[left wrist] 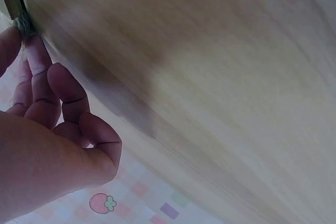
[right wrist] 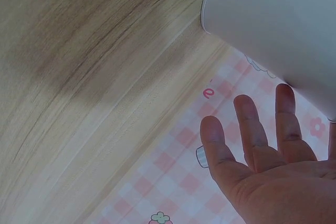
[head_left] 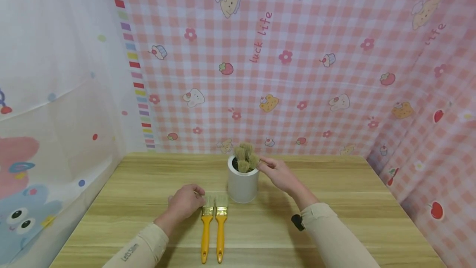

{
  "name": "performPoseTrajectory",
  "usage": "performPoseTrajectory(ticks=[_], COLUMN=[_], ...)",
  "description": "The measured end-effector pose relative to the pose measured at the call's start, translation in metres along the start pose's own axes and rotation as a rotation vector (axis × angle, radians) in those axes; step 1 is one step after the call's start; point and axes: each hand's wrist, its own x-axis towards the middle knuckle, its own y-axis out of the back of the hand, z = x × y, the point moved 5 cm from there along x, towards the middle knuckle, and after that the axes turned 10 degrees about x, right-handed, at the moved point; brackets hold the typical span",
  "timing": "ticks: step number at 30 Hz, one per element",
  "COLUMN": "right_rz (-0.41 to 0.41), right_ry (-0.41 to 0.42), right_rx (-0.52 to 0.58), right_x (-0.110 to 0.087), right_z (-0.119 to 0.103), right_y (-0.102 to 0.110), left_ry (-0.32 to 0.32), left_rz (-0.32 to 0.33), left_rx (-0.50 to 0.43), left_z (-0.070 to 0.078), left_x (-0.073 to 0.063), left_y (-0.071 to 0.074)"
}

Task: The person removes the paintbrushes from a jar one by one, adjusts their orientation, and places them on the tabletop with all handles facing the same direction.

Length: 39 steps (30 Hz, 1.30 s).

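Two paintbrushes with yellow handles lie side by side on the wooden table, the left paintbrush [head_left: 206, 226] and the right paintbrush [head_left: 221, 230], bristles pointing away from me. My left hand [head_left: 186, 201] pinches the bristle end of the left brush between thumb and index finger, its other fingers loosely bent. Behind the brushes stands a white cylindrical holder [head_left: 242, 187] with several tan bristly tufts [head_left: 245, 156] sticking out of its top. My right hand [head_left: 279, 173] is at the holder's right rim, fingertips right by the tufts. Its lower fingers [right wrist: 254, 135] spread fairly straight beside the holder's wall.
The wooden table [head_left: 141, 185] reaches back to a pink checked cloth [head_left: 208, 65] with printed cupcakes and strawberries. A white patterned cloth [head_left: 74, 73] hangs on the left, and more pink cloth closes the right side.
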Motion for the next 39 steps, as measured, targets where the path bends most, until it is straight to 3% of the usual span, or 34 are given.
performPoseTrajectory(ticks=[14,21,27,34,39], right_rz=[-0.02,-0.019,-0.015,-0.022,-0.015], right_ry=[-0.004,-0.007,-0.02,-0.013,-0.011], right_rx=[0.016,0.025,0.023,0.017,0.023], right_x=[0.0,-0.002,-0.002,-0.001,-0.001], right_z=[0.0,-0.001,-0.001,0.0,0.001], right_y=[-0.001,-0.001,-0.001,-0.002,-0.001], left_ry=[-0.002,-0.007,-0.03,-0.071,-0.136], left_rz=[0.005,0.08,0.126,0.126,0.185], left_rx=[0.024,0.051,-0.002,-0.025,-0.017], left_z=[0.002,0.007,0.021,0.04,0.057], left_x=[0.0,0.0,0.002,0.007,0.007], left_y=[0.002,0.008,0.017,0.027,0.037])
